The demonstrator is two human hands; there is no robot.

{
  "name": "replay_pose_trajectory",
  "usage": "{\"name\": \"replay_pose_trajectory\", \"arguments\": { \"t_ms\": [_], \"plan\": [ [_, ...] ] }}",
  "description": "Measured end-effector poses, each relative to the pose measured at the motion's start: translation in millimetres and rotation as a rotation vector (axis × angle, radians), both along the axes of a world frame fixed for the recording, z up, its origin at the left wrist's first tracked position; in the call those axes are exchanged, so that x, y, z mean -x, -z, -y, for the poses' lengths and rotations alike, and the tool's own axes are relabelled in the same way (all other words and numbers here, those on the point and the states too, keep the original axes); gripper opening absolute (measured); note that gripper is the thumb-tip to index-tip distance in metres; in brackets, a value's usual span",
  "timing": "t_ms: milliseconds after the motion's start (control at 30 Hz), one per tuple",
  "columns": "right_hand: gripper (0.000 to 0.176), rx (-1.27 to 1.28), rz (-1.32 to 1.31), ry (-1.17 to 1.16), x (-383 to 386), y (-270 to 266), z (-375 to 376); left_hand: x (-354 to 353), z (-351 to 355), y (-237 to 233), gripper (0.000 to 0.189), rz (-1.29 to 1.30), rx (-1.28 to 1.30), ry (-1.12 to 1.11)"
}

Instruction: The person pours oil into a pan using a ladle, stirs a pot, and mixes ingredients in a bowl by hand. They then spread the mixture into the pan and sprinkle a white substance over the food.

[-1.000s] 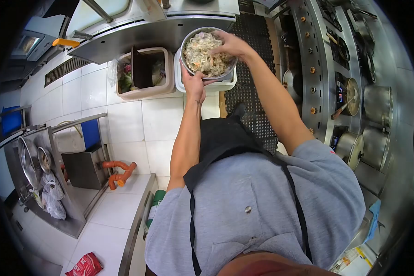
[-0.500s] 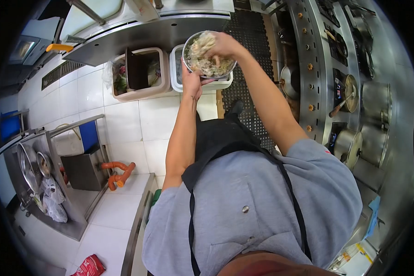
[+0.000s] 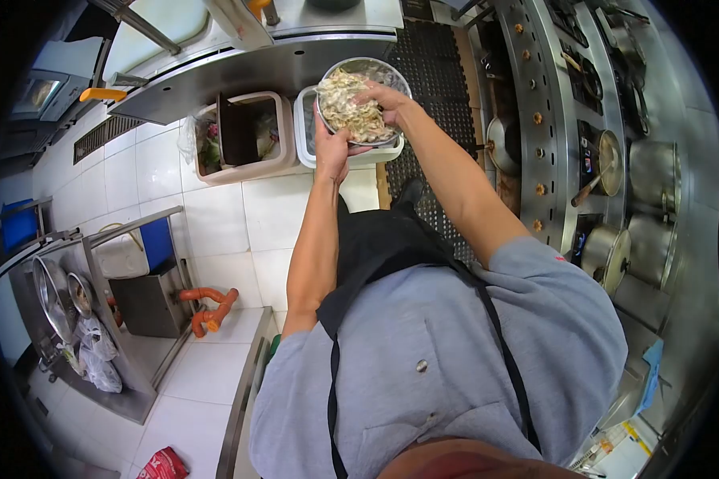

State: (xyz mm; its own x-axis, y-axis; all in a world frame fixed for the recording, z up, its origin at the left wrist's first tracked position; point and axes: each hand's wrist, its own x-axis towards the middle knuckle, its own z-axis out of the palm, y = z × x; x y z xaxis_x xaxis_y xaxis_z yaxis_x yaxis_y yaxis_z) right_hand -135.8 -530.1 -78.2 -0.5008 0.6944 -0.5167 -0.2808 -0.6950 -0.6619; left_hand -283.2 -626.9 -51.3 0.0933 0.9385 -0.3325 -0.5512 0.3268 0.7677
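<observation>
A round metal bowl [image 3: 403,78] is held out ahead of me, tilted, with a pale, creamy mix of shredded food [image 3: 347,108] in it. My left hand [image 3: 332,150] grips the bowl at its near left side, thumb up by the rim and fingers underneath. Inside the bowl, my right hand [image 3: 387,102] is sunk in the mix, its fingers curled into the food and their tips partly covered.
Below the bowl stands a white bin [image 3: 303,132], with a beige bin [image 3: 284,156] of scraps to its left. A steel counter [image 3: 256,68] is beyond them. The stove [image 3: 555,120], with pans and pots, runs along my right. A black perforated mat [image 3: 431,96] covers the floor there.
My right hand has shifted lower within the bowl, and the mix has been turned and heaped toward the left. The left hand keeps its hold on the bowl.
</observation>
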Motion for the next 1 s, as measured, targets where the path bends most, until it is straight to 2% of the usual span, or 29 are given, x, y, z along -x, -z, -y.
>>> {"name": "replay_pose_trajectory", "arguments": {
  "t_ms": [100,133,167,233,267,300,367,433,500,567,633,667,700,767,833,900,933,967,1000],
  "plan": [
    [0.066,-0.079,-0.025,-0.096,-7.1,-14.1,-6.5,10.0,1.1,7.9,0.09,0.011,0.037,0.012],
    [0.057,-0.195,0.148,-0.151,-7.5,-25.4,-10.2,10.7,-0.4,12.9,0.089,0.043,0.051,0.007],
    [0.057,-0.192,0.149,-0.158,-3.9,-38.7,-13.7,10.5,-1.8,13.6,0.089,0.077,0.064,0.006],
    [0.048,-0.785,0.951,-0.38,3.7,-69.1,-19.7,8.7,-6.4,17.7,0.085,0.094,0.092,-0.022],
    [0.045,-0.921,1.138,-0.398,15.1,-93.0,-8.3,8.5,-9.7,21.7,0.083,0.106,0.092,-0.02],
    [0.045,-0.923,1.146,-0.394,19.1,-90.0,-8.3,6.7,-13.2,25.5,0.081,0.12,0.089,-0.014],
    [0.052,-1.185,1.26,-0.476,25.3,-89.2,-2.1,4.3,-14.0,23.1,0.078,0.135,0.09,-0.039],
    [0.052,-1.118,1.229,-0.524,13.5,-90.0,0.9,5.3,-11.5,22.4,0.078,0.102,0.061,-0.062],
    [0.054,-0.974,1.049,-0.349,-0.2,-88.9,-1.7,5.9,-8.8,22.2,0.079,0.095,0.038,-0.066],
    [0.054,-1.03,1.105,-0.3,-4.6,-75.1,-8.4,5.7,-7.4,12.3,0.081,0.116,-0.01,-0.09],
    [0.054,-0.545,0.586,-0.121,2.5,-63.2,-6.9,-0.5,-7.0,3.5,0.085,0.12,-0.043,-0.05],
    [0.051,-0.339,0.493,-0.081,9.6,-78.5,3.7,-5.1,-6.8,0.1,0.087,0.043,-0.054,-0.028],
    [0.051,-0.338,0.494,-0.066,4.7,-60.0,2.5,-8.7,-5.7,-2.9,0.088,-0.037,-0.062,-0.001],
    [0.05,0.124,0.116,-0.055,-13.3,-7.1,-5.2,-10.4,-5.4,4.0,0.089,-0.021,-0.029,0.011],
    [0.05,0.159,0.037,0.006,-20.0,-8.5,2.3,-1.2,1.5,4.3,0.089,-0.022,0.0,0.094],
    [0.05,-0.162,0.137,-0.17,-26.6,-15.6,-2.9,2.3,3.4,3.1,0.089,-0.024,0.046,0.096],
    [0.054,-0.27,0.379,-0.232,-24.2,-38.7,-1.0,2.4,3.1,6.6,0.087,0.016,0.066,0.069],
    [0.054,-0.268,0.379,-0.234,-21.6,-49.4,-3.4,1.2,2.3,9.6,0.086,0.057,0.085,0.044],
    [0.057,-0.606,0.776,-0.316,-16.7,-59.0,-4.1,2.4,-0.5,12.4,0.083,0.048,0.056,0.05]
  ]
}}
